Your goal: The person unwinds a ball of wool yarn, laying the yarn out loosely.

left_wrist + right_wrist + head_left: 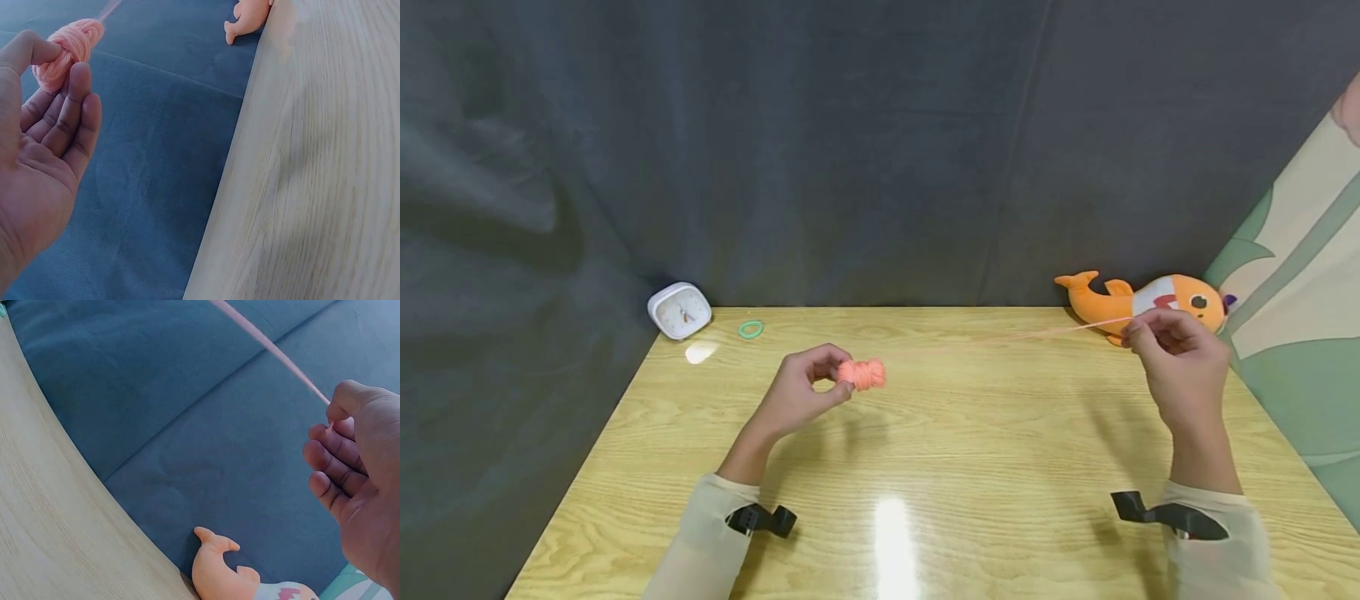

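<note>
A small bundle of coral-pink yarn (pixel 863 374) is pinched between the thumb and fingers of my left hand (pixel 808 387), above the left middle of the table. In the left wrist view the wound yarn (pixel 76 45) shows wraps around its middle, and the other fingers sit below it. My right hand (pixel 1183 362), far to the right, pinches the end of a pink strand (pixel 275 350) between thumb and forefinger. That strand stretches nearly level across the table from the bundle to the right hand, and it looks faint near the bundle in the head view.
A white clock (pixel 679 311) stands at the table's back left corner, with a green ring (pixel 750 329) beside it. An orange plush whale (pixel 1187 298) lies at the back right, behind the right hand. Dark curtain (pixel 880 167) hangs behind the wooden table (pixel 1000 467).
</note>
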Motion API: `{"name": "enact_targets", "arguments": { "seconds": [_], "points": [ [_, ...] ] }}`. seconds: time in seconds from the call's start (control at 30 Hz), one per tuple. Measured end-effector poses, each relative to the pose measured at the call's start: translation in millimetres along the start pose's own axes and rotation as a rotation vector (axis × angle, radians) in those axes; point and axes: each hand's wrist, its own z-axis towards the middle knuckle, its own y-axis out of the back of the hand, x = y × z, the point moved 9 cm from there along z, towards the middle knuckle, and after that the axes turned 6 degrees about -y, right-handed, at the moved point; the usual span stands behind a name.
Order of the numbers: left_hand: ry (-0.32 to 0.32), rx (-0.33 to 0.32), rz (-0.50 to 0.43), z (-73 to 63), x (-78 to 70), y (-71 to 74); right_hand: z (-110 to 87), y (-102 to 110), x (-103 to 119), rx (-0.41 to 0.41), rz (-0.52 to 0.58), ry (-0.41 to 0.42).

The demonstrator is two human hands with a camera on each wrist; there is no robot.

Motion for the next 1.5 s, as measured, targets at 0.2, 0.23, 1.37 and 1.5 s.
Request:
{"name": "enact_targets", "arguments": {
  "seconds": [0.2, 0.23, 1.37, 1.5],
  "points": [
    [-0.011, -0.018, 0.002, -0.7, -0.7, 6.2, 2.5, 7, -3, -0.008, 0.115, -0.009],
    [-0.01, -0.019, 0.002, -0.5, -0.7, 6.9, 2.5, 9, -3, -0.011, 0.129, -0.008],
    [-0.062, -0.043, -0.026, -3.2, -5.3, 25.8, 12.7, 69, -10, -0.234, 0.329, 0.031],
    [-0.073, -0.059, -0.047, -3.5, -5.8, 29.7, 12.6, 78, -14, -0.271, 0.323, 0.001]
  ]
}}
